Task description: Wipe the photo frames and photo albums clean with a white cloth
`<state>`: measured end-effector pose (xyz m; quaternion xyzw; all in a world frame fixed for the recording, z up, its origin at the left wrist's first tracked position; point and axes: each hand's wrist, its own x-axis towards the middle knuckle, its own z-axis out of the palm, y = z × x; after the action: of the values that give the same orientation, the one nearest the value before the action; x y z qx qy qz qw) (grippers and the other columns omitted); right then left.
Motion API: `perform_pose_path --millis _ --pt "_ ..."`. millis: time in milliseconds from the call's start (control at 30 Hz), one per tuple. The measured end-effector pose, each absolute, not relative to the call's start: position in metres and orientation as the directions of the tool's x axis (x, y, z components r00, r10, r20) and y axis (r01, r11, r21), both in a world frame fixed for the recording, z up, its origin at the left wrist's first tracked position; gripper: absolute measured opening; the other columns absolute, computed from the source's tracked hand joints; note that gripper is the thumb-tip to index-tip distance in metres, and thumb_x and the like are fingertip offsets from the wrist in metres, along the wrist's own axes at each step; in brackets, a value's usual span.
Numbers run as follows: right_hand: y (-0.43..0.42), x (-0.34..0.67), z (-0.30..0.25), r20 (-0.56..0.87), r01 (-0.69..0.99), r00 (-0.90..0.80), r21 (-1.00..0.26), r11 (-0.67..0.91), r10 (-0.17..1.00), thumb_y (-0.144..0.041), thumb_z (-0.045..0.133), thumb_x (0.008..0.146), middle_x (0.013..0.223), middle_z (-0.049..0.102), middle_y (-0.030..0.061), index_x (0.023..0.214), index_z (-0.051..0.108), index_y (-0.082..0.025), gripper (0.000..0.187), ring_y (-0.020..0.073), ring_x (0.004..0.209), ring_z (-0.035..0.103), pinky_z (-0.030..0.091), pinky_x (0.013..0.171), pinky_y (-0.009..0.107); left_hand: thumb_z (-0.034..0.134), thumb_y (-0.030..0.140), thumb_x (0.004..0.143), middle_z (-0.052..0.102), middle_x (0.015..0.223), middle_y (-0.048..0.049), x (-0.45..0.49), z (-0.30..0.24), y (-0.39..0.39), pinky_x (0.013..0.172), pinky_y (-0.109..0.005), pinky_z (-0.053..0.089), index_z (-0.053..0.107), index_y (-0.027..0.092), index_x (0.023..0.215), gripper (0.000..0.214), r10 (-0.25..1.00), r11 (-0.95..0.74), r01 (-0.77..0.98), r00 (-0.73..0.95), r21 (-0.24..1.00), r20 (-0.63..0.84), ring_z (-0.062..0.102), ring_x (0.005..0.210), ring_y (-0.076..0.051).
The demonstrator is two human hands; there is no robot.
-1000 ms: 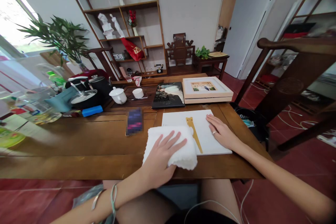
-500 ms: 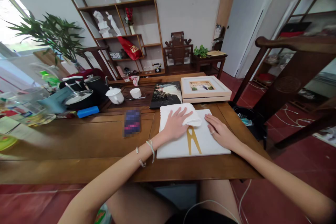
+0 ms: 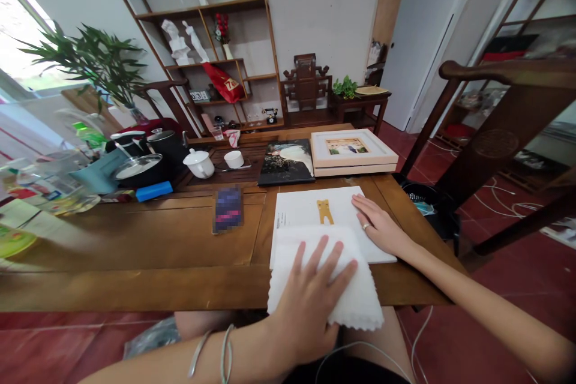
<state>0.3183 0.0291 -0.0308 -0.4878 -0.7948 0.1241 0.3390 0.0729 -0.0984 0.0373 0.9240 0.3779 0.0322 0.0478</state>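
A white flat board (image 3: pixel 306 209) with a gold clip-shaped mark (image 3: pixel 324 211) lies on the wooden table (image 3: pixel 148 252) near its front edge. My left hand (image 3: pixel 310 303) lies flat with fingers spread on a white cloth (image 3: pixel 360 297), which covers the board's near end and hangs over the table edge. My right hand (image 3: pixel 381 227) rests flat on the board's right side, fingers stretched out, a ring on one finger.
Behind the board lie a dark photo print (image 3: pixel 288 162) and a stacked cream picture frame (image 3: pixel 353 153). A phone (image 3: pixel 228 209) lies to the left. Pots, cups and bottles crowd the table's left end. A wooden chair (image 3: pixel 504 138) stands at the right.
My left hand has drawn the cloth from the board's far end back to its near edge, past the table edge. The right hand stays in place on the board.
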Motion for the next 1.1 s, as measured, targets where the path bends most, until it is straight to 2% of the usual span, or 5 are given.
perform_pose_path --millis 433,567,800,967,1100 --pt "0.029 0.316 -0.026 0.419 0.678 -0.319 -0.525 0.514 0.850 -0.025 0.036 0.094 0.139 0.053 0.0141 0.133 0.053 -0.018 0.043 0.0288 0.137 0.040 0.035 0.113 0.054 0.045 0.027 0.086 0.039 0.151 -0.0075 0.097 0.048 0.042 0.113 -0.050 0.026 0.038 0.021 0.145 0.060 0.809 -0.588 0.797 0.577 0.140 0.113 0.033 0.139 -0.028" --pt "0.027 0.315 -0.021 0.441 0.660 -0.364 -0.500 0.561 0.821 -0.021 0.037 0.093 0.136 0.054 0.0122 0.137 0.049 -0.021 0.045 0.0274 0.135 0.042 0.035 0.112 0.052 0.040 0.027 0.087 0.062 0.128 -0.0086 0.116 0.063 0.065 0.098 -0.039 0.043 0.057 0.019 0.128 0.045 0.780 -0.622 0.747 0.619 0.236 0.094 0.055 0.117 -0.027" --pt "0.028 0.317 -0.024 0.442 0.676 -0.325 -0.509 0.532 0.836 -0.023 0.039 0.093 0.137 0.054 0.0112 0.136 0.051 -0.023 0.044 0.0290 0.132 0.045 0.036 0.111 0.054 0.033 0.033 0.092 0.072 0.106 -0.0081 0.151 0.082 0.094 0.072 -0.027 0.050 0.066 0.015 0.102 0.039 0.729 -0.648 0.706 0.684 0.284 -0.037 0.066 0.086 -0.022" --pt "0.027 0.316 -0.020 0.439 0.659 -0.335 -0.524 0.540 0.834 -0.022 0.039 0.093 0.141 0.052 0.0105 0.138 0.048 -0.023 0.046 0.0289 0.134 0.042 0.035 0.112 0.054 0.042 0.027 0.089 0.069 0.110 -0.0164 0.146 0.085 0.081 0.081 -0.039 0.050 0.065 0.012 0.109 0.034 0.782 -0.612 0.778 0.622 0.141 -0.035 0.064 0.098 -0.031" --pt "0.028 0.316 -0.024 0.433 0.652 -0.331 -0.537 0.535 0.838 -0.023 0.039 0.092 0.140 0.053 0.0112 0.137 0.049 -0.022 0.046 0.0295 0.137 0.040 0.033 0.113 0.056 0.051 0.020 0.085 0.057 0.130 -0.0206 0.131 0.074 0.058 0.093 -0.054 0.043 0.050 0.013 0.134 0.049 0.808 -0.590 0.808 0.590 -0.008 0.006 0.049 0.123 -0.040"
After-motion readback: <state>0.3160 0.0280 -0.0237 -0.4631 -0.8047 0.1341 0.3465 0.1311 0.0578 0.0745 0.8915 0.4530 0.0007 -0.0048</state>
